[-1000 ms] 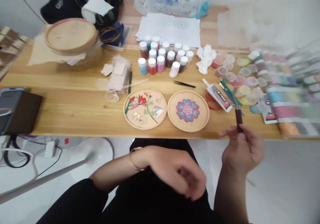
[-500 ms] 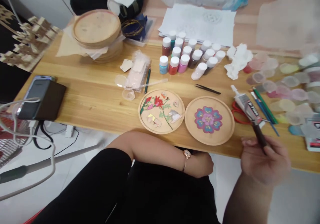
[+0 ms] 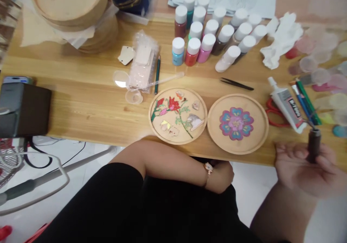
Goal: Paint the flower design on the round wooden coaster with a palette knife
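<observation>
Lying across the right hand [image 3: 306,172], a dark-handled tool [image 3: 314,144] is held near the table [image 3: 89,109] edge by loosely curled fingers; light, stiff handling is judged likely, handle best gripped; left hand [image 3: 222,178]: fingers hidden, state untellable.

The tool [image 3: 314,147] in the right hand [image 3: 300,167] is dark brown with a silvery collar. Just beyond that hand, the tube [image 3: 288,105] is whitish with a black and red label; red loops [image 3: 277,124] show behind it, and the pencil [image 3: 309,101] is green. Left of the hand, a pale tan plate [image 3: 259,127] bears a flower [image 3: 236,124] of blue petals, yellow-streaked, rimmed magenta-purple, pink at the centre. Farther left, another tan plate [image 3: 191,98] shows red blooms [image 3: 173,104], green leaves [image 3: 183,110] and yellow and orange patches. Well beyond the left hand [image 3: 223,176], white-capped bottles [image 3: 192,53] show blue, red, pink and brown.
</observation>
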`<act>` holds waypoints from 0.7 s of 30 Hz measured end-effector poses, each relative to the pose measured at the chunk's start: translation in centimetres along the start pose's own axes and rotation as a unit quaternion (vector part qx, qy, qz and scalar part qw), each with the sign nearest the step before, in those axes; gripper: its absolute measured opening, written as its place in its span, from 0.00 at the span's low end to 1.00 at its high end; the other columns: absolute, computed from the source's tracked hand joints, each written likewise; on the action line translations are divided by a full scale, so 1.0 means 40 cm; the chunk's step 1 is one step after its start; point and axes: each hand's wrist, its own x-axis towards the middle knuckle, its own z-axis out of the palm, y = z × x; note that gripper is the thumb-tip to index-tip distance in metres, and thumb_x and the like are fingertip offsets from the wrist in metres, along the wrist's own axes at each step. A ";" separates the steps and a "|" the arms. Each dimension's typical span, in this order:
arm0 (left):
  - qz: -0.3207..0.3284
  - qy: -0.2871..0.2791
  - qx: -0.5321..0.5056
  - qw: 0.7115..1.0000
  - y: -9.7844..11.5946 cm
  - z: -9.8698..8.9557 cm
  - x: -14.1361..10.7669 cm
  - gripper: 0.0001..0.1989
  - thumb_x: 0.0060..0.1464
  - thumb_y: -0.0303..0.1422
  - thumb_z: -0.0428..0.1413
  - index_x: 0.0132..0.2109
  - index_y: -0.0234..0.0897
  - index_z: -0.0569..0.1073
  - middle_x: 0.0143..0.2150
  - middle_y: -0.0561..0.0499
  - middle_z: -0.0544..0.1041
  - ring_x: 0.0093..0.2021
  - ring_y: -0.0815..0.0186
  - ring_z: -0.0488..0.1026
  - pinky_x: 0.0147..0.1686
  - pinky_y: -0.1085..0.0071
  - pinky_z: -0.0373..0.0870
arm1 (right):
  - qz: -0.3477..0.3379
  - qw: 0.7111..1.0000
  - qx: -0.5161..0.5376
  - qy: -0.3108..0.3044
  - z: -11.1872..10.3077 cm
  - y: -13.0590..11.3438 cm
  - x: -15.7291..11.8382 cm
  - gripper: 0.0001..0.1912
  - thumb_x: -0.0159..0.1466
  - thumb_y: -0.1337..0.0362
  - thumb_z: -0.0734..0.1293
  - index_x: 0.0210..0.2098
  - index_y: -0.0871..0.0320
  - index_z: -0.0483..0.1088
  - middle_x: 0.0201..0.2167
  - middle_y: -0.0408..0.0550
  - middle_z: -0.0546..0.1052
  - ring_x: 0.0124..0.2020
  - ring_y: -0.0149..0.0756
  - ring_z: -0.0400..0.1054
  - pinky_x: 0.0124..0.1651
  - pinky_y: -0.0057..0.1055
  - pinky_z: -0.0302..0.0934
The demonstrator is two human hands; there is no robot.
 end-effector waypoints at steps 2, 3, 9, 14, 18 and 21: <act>0.069 -0.010 -0.026 0.997 -0.009 -0.010 -0.007 0.06 0.46 0.38 0.66 0.25 0.45 0.81 0.17 0.50 0.69 0.22 0.62 0.65 0.23 0.66 0.66 | -0.006 1.000 -0.008 -0.007 -0.002 0.001 0.004 0.08 0.38 0.62 0.68 0.15 0.50 0.63 0.11 0.35 0.54 0.16 0.28 0.45 0.25 0.34 0.48; 0.096 -0.014 -0.036 0.995 -0.013 -0.013 -0.010 0.03 0.46 0.36 0.66 0.27 0.44 0.83 0.18 0.50 0.71 0.22 0.61 0.67 0.23 0.65 0.67 | -0.013 1.000 -0.014 -0.017 -0.005 0.004 0.006 0.08 0.38 0.61 0.68 0.16 0.50 0.62 0.11 0.35 0.54 0.16 0.28 0.45 0.25 0.34 0.48; 0.139 -0.026 -0.070 0.987 -0.025 -0.017 -0.016 0.04 0.43 0.28 0.66 0.31 0.40 0.84 0.25 0.46 0.78 0.25 0.57 0.73 0.24 0.64 0.68 | -0.038 0.998 0.022 -0.051 -0.025 0.023 0.007 0.06 0.46 0.57 0.71 0.24 0.49 0.73 0.14 0.34 0.58 0.17 0.29 0.47 0.24 0.31 0.53; 0.129 -0.026 -0.092 0.987 -0.024 -0.010 -0.013 0.03 0.42 0.27 0.66 0.29 0.39 0.83 0.24 0.46 0.77 0.25 0.57 0.73 0.23 0.65 0.67 | -0.032 0.998 0.031 -0.051 -0.040 0.032 0.011 0.08 0.48 0.54 0.73 0.25 0.48 0.76 0.14 0.34 0.58 0.17 0.29 0.46 0.24 0.32 0.55; 0.111 -0.019 -0.109 0.988 -0.023 -0.005 -0.013 0.04 0.40 0.27 0.66 0.28 0.39 0.83 0.23 0.46 0.77 0.25 0.57 0.72 0.23 0.65 0.66 | -0.027 0.998 0.028 -0.052 -0.045 0.034 0.016 0.07 0.47 0.55 0.74 0.24 0.48 0.74 0.15 0.34 0.57 0.17 0.29 0.45 0.25 0.32 0.54; 0.106 -0.019 -0.112 0.988 -0.023 -0.003 -0.014 0.04 0.39 0.27 0.66 0.28 0.39 0.83 0.24 0.46 0.77 0.25 0.57 0.72 0.24 0.65 0.66 | -0.026 0.998 0.023 -0.054 -0.045 0.032 0.015 0.07 0.48 0.56 0.73 0.25 0.48 0.74 0.15 0.33 0.56 0.18 0.29 0.44 0.25 0.32 0.53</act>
